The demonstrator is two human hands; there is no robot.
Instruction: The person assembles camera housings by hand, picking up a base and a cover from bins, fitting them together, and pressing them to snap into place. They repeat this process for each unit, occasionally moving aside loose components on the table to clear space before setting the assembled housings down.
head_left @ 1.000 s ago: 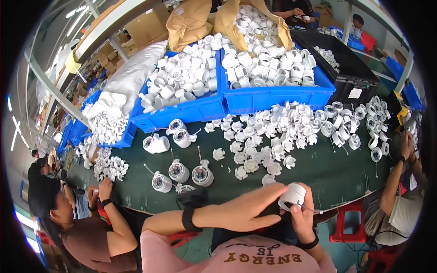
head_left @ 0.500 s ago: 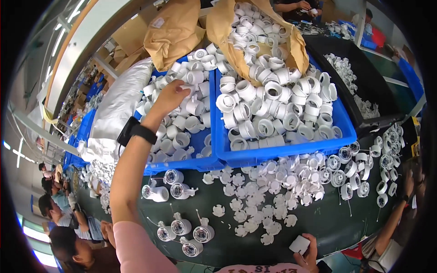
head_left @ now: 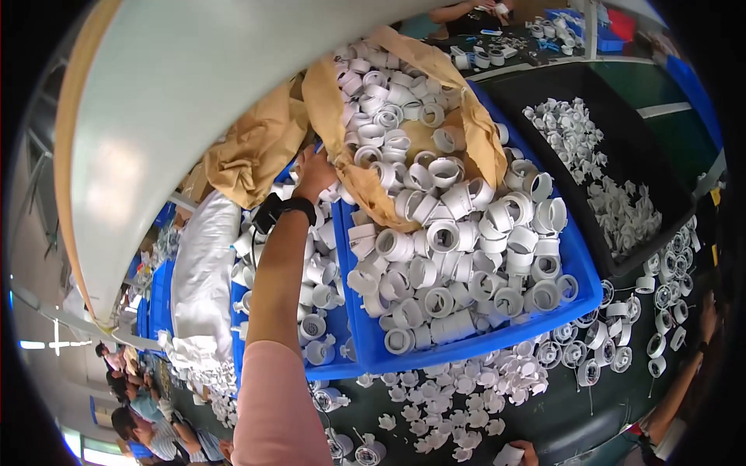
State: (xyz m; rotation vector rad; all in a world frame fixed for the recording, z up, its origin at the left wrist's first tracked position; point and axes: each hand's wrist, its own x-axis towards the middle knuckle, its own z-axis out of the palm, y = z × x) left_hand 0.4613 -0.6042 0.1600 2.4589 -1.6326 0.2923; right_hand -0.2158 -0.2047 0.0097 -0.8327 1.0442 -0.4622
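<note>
My left hand (head_left: 315, 174) reaches deep into the left blue bin, among white plastic ring fittings (head_left: 317, 272), beside the brown paper bags. Its fingers look apart and bent over the parts, with their tips partly hidden. At the lower edge, my right hand (head_left: 528, 453) grips a white squarish plastic piece (head_left: 509, 457), cut off by the picture's edge. Between the hands, the right blue bin (head_left: 482, 342) is heaped with more white ring fittings (head_left: 443, 237). In front of it lie loose white notched caps (head_left: 443, 408).
An open brown paper bag (head_left: 486, 144) spills fittings into the right bin; another paper bag (head_left: 260, 147) sits behind the left bin. A black tray (head_left: 637, 147) of small white parts stands right. Round clear-faced assemblies (head_left: 575, 353) lie on the green table (head_left: 559, 427). A pale panel (head_left: 179, 93) hangs upper left.
My left hand has moved farther into the left bin, toward the paper bags. The view has shifted, so the pale panel covers more of the upper left. My right hand still has the white piece.
</note>
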